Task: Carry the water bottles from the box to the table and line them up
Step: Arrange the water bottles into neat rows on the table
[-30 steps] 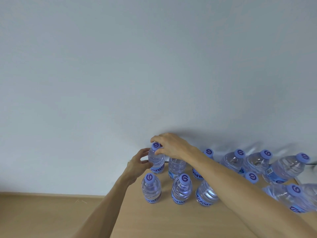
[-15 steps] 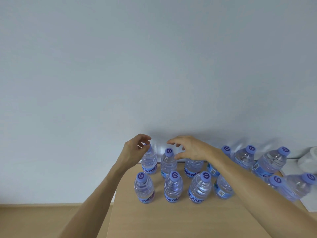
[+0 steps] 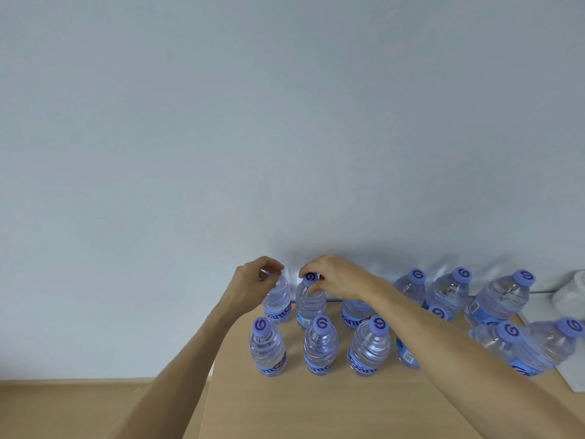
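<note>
Several clear water bottles with purple caps stand in two rows on the light wooden table (image 3: 285, 407) against the wall. My left hand (image 3: 253, 282) pinches the cap of the back row's leftmost bottle (image 3: 278, 301). My right hand (image 3: 337, 277) grips the cap of the second back-row bottle (image 3: 309, 307). Both bottles stand upright on the table. The front row starts with three bottles (image 3: 267, 351) (image 3: 319, 346) (image 3: 368, 348) just in front of my hands. My right forearm hides part of the rows behind it. The box is out of view.
More bottles (image 3: 497, 299) crowd the table's right end. A white object (image 3: 573, 296) sits beyond the table's far right corner. A pale wall rises right behind the back row. The table's left edge drops to wooden floor (image 3: 79, 407).
My right hand closed on the second back-row bottle's cap, which it hovered beside half a second ago. My left hand stays at the leftmost bottle's cap. The view shifted slightly.
</note>
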